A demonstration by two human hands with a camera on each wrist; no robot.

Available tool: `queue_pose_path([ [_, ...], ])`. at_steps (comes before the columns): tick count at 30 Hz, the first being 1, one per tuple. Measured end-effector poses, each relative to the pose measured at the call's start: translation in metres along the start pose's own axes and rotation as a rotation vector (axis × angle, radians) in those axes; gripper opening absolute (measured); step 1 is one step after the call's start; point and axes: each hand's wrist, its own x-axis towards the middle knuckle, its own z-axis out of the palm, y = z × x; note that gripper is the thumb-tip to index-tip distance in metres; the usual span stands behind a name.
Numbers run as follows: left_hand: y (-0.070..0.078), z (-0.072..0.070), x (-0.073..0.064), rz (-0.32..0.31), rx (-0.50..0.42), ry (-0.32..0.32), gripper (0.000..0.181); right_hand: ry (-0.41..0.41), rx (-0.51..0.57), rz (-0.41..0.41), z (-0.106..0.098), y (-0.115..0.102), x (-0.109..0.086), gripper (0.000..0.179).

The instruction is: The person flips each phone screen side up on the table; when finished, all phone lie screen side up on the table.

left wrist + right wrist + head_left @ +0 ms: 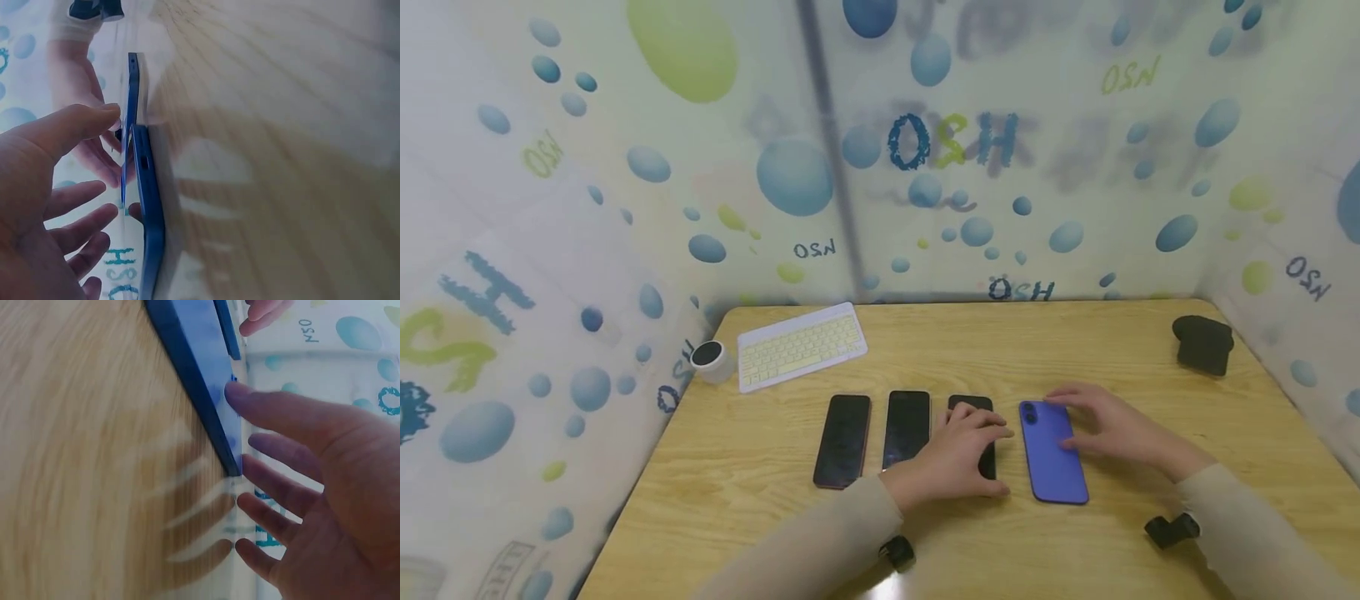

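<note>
Several phones lie in a row on the wooden table. My left hand (pixel 951 457) hovers over a black-faced phone (pixel 989 463), fingers loosely spread, and hides part of it. In the left wrist view a gap shows between those fingers and the nearest phone edge. Just right of it lies a blue phone (pixel 1054 458), back up with its camera lenses at the top left. Over its upper right side is my right hand (pixel 1108 427), fingers relaxed and apart; whether the thumb touches the phone I cannot tell. Neither hand grips anything.
Two more black-faced phones, a left one (pixel 842 442) and a middle one (pixel 907 429), lie left of my left hand. A white keyboard (pixel 801 347) and a small white round container (pixel 712 362) are at the back left. A black object (pixel 1204 346) sits back right.
</note>
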Motion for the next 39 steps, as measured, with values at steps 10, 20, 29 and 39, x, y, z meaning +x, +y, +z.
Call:
queue_pose_path([
  [10, 0.011, 0.006, 0.015, -0.022, 0.015, -0.058, 0.077, -0.026, 0.029, -0.031, -0.005, 0.006, -0.011, 0.064],
  [20, 0.014, 0.01, 0.021, -0.029, -0.005, -0.083, 0.075, -0.035, 0.051, -0.052, -0.002, 0.014, -0.013, 0.067],
  [29, 0.017, 0.009, 0.028, -0.04, -0.016, -0.081, 0.074, -0.019, 0.049, -0.04, 0.0, 0.018, -0.013, 0.069],
  [39, 0.022, 0.013, 0.033, -0.046, 0.054, -0.036, 0.077, 0.008, 0.026, -0.014, -0.001, 0.016, -0.016, 0.07],
])
